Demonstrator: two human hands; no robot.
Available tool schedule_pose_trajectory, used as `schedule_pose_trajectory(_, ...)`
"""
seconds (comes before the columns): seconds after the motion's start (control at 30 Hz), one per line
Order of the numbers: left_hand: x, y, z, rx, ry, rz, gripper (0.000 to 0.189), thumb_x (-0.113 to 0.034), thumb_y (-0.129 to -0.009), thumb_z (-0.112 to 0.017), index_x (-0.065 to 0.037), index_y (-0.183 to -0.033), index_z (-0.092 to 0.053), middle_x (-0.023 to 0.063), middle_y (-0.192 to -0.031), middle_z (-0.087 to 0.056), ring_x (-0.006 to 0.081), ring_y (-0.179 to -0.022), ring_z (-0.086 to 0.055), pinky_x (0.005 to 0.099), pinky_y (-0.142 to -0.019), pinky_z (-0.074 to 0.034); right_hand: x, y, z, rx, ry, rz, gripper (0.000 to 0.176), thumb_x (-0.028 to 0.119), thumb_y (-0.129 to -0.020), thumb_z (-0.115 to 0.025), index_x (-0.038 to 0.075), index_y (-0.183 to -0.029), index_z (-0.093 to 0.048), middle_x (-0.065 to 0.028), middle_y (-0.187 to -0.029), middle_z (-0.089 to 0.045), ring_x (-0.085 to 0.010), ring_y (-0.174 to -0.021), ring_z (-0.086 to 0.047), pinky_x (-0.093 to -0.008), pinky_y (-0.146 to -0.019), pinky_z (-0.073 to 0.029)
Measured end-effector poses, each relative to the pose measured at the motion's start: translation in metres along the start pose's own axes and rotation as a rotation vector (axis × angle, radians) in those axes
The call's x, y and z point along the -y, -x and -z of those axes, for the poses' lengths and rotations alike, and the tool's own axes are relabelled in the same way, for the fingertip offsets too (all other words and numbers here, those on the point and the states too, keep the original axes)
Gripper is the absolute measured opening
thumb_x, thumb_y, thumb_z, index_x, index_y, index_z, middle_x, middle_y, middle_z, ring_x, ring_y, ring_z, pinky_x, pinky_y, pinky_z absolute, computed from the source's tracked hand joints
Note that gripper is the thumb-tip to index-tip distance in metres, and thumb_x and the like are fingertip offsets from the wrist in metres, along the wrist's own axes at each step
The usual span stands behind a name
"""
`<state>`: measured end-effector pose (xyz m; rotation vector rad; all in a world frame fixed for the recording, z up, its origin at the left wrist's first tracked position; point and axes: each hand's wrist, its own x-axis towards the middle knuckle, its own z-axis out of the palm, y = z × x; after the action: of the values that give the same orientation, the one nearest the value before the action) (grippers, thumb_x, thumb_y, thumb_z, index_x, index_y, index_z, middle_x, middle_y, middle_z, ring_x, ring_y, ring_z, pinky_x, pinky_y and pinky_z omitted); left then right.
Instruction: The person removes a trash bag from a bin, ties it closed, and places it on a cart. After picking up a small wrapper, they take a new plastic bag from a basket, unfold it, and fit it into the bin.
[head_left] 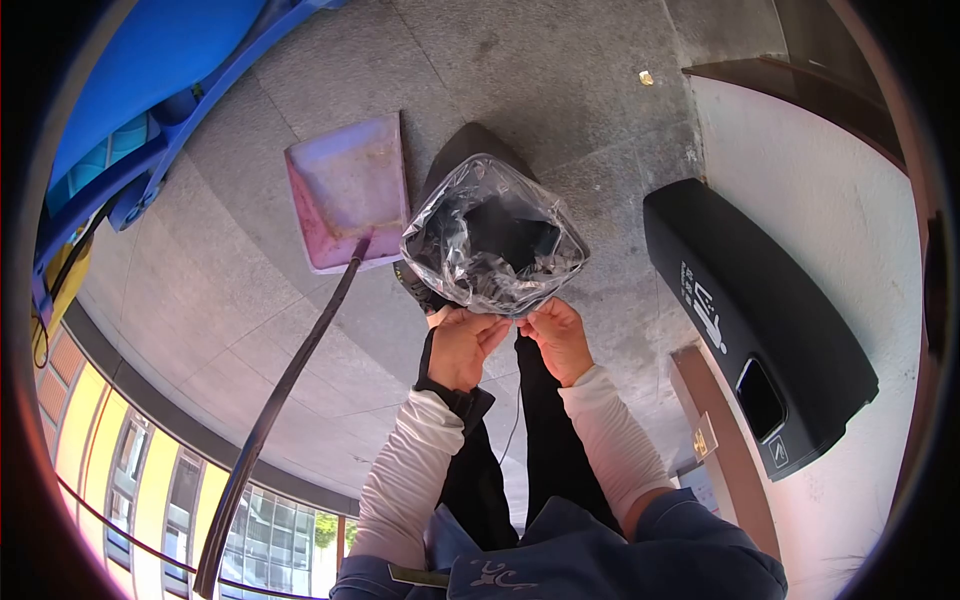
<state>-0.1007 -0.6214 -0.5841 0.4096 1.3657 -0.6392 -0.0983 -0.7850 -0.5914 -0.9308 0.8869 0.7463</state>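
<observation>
A black trash bin (478, 150) stands on the floor in front of me. A clear plastic bin liner (440, 262) lines it, its crinkled edge folded out over the rim. At the near edge of the rim, my left hand (462, 348) has its fingers closed on the liner. Close beside it, my right hand (560, 338) pinches the same edge between thumb and fingers. The fingertips of both hands nearly meet there. Inside, the bin looks dark, and its bottom cannot be made out.
Left of the bin lies a faded pink-purple dustpan (350, 185), its long dark handle (290, 400) slanting towards me. A black wall unit with a pictogram (755, 320) juts out at the right. Blue plastic equipment (150, 70) fills the upper left. A small scrap (645, 78) lies on the tiles.
</observation>
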Motion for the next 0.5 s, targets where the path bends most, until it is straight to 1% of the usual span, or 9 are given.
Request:
schedule_pose_trajectory(0.13,0.003,0.002,0.001,-0.025,0.033,-0.017,0.016,0.003,-0.083,-0.05,-0.001,-0.097,-0.058,0.0096,-0.093,-0.064,0.0196,-0.087,-0.064,0.0306,-0.084,-0.052,-0.005,-0.005,0.003,0.002,0.111,0.039,0.011,-0.004,-0.083,-0.053,0.004,-0.076,-0.051,-0.0074,-0.078,-0.058,-0.0143,-0.069,-0.055,-0.0278,-0.065,-0.044)
schedule_pose_trajectory(0.2,0.003,0.002,0.002,-0.018,0.039,-0.024,0.016,0.003,-0.083,-0.05,0.0,-0.098,-0.057,0.0097,-0.094,-0.064,0.0198,-0.088,-0.064,0.0308,-0.085,-0.051,-0.006,-0.005,0.001,-0.014,0.12,0.066,0.011,-0.006,-0.081,-0.053,0.003,-0.075,-0.051,-0.0069,-0.076,-0.058,-0.0128,-0.066,-0.053,-0.0263,-0.062,-0.043)
schedule_pose_trajectory(0.23,0.002,0.001,0.002,-0.02,0.053,-0.037,0.01,0.004,-0.082,-0.051,-0.001,-0.091,-0.053,0.0115,-0.091,-0.063,0.0218,-0.087,-0.064,0.0327,-0.084,-0.052,-0.007,-0.006,0.001,-0.022,0.124,0.079,0.012,-0.007,-0.08,-0.054,0.003,-0.074,-0.051,-0.0067,-0.075,-0.058,-0.0121,-0.064,-0.052,-0.0256,-0.061,-0.042)
schedule_pose_trajectory(0.27,0.002,0.001,0.002,-0.022,0.067,-0.05,0.008,0.005,-0.081,-0.053,-0.002,-0.083,-0.05,0.0133,-0.089,-0.062,0.0238,-0.086,-0.064,0.0346,-0.084,-0.052,-0.005,-0.004,-0.002,-0.032,0.108,0.065,0.012,-0.007,-0.079,-0.054,0.003,-0.073,-0.051,-0.0066,-0.074,-0.057,-0.0118,-0.064,-0.052,-0.0254,-0.06,-0.042)
schedule_pose_trajectory(0.3,0.001,0.0,0.002,-0.024,0.08,-0.062,0.013,0.006,-0.079,-0.054,-0.003,-0.076,-0.046,0.0151,-0.086,-0.061,0.0258,-0.084,-0.064,0.0366,-0.084,-0.052,-0.002,-0.002,-0.006,-0.042,0.092,0.051,0.012,-0.007,-0.079,-0.054,0.003,-0.073,-0.051,-0.0066,-0.074,-0.057,-0.0115,-0.063,-0.052,-0.0252,-0.06,-0.042)
schedule_pose_trajectory(0.4,-0.002,0.002,0.002,-0.01,0.075,-0.062,0.014,0.007,-0.079,-0.053,-0.005,-0.076,-0.045,0.0145,-0.086,-0.062,0.026,-0.084,-0.064,0.0375,-0.084,-0.052,-0.007,-0.004,-0.002,-0.045,0.042,0.039,0.011,-0.008,-0.077,-0.055,0.003,-0.074,-0.052,-0.0054,-0.073,-0.057,-0.0103,-0.062,-0.051,-0.0245,-0.058,-0.041)
schedule_pose_trajectory(0.43,-0.001,0.002,0.003,-0.006,0.069,-0.061,0.01,0.006,-0.08,-0.052,-0.003,-0.081,-0.049,0.0132,-0.088,-0.062,0.0246,-0.085,-0.064,0.0361,-0.084,-0.052,-0.01,-0.006,0.0,-0.04,0.026,0.039,0.011,-0.008,-0.077,-0.055,0.002,-0.074,-0.053,-0.0049,-0.073,-0.057,-0.0099,-0.062,-0.051,-0.0242,-0.057,-0.041)
schedule_pose_trajectory(0.47,0.0,0.002,0.004,-0.001,0.062,-0.061,0.01,0.006,-0.08,-0.05,-0.002,-0.086,-0.054,0.0119,-0.089,-0.063,0.0232,-0.087,-0.064,0.0347,-0.085,-0.052,-0.01,-0.007,0.0,-0.057,0.098,0.039,0.01,-0.008,-0.076,-0.055,0.002,-0.075,-0.053,-0.0037,-0.072,-0.057,-0.0087,-0.062,-0.05,-0.0233,-0.056,-0.041)
schedule_pose_trajectory(0.5,0.001,0.001,0.005,0.005,0.056,-0.061,0.014,0.005,-0.081,-0.049,0.0,-0.09,-0.058,0.0105,-0.091,-0.064,0.0219,-0.088,-0.064,0.0333,-0.085,-0.052,-0.011,-0.01,0.0,-0.072,0.169,0.039,0.01,-0.008,-0.076,-0.055,0.002,-0.076,-0.054,-0.0026,-0.072,-0.056,-0.0076,-0.061,-0.05,-0.0223,-0.056,-0.04)
